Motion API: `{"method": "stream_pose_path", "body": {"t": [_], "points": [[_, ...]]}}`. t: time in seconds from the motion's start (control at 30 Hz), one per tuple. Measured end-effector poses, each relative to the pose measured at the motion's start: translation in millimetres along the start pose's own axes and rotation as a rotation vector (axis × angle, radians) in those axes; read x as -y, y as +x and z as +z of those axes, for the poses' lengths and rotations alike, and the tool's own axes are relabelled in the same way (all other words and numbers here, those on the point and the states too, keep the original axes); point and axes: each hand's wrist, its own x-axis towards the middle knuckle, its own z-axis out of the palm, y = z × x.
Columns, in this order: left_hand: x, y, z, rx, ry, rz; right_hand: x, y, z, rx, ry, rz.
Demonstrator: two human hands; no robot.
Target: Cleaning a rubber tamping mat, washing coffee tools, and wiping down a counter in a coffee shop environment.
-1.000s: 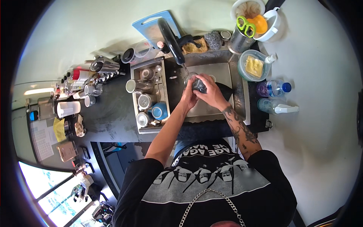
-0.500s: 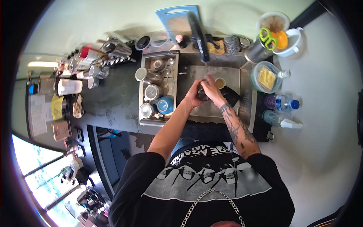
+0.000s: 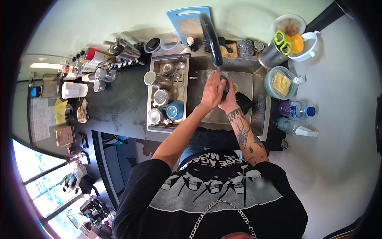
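Note:
Under the black faucet (image 3: 213, 40), both hands are together over the sink basin (image 3: 203, 75). My right hand (image 3: 228, 98) is closed around a dark, shiny, rounded vessel (image 3: 225, 87), mostly hidden by the hands; its exact kind I cannot make out. My left hand (image 3: 213, 92) lies along the vessel's left side, fingers stretched out flat and pointing up toward the spout. Behind the right hand, a small pale round cup (image 3: 235, 87) stands in the basin, partly covered. A black flat piece (image 3: 243, 102) lies on the basin floor beside my right wrist.
Left of the basin, a metal drainer tray (image 3: 149, 95) holds glasses, metal pitchers and a blue cup (image 3: 174, 110). Along the right edge stand a tub with a yellow sponge (image 3: 281, 83), a bottle (image 3: 296, 109) and a spray bottle (image 3: 292, 126). A blue cutting board (image 3: 189, 24) leans behind.
Both hands have moved up toward the spout with the dark vessel. My left hand has gone from curled around it to flat along its side. The right hand now cups it from the right.

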Motion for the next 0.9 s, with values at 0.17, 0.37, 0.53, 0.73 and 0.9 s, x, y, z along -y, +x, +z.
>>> {"method": "stream_pose_path", "body": {"t": [0.17, 0.37, 0.53, 0.73, 0.9], "points": [[-18, -15, -15, -0.203, -0.226, -0.157, -7, -7, -4, 0.192, -0.058, 0.066], [-10, -16, -36, 0.008, -0.505, -0.356, 3, -27, -7, 0.335, -0.557, -0.225], [1, -13, -34, 0.187, -0.838, -0.491, 32, -49, 9, 0.200, -1.506, -0.960], [2, -34, -17, 0.256, -0.938, -0.576, 50, -84, 9, 0.100, -1.816, -0.916], [-13, -53, -35, 0.104, -0.495, -0.429, 44, -82, 4, 0.127, -1.528, -0.380]]}}
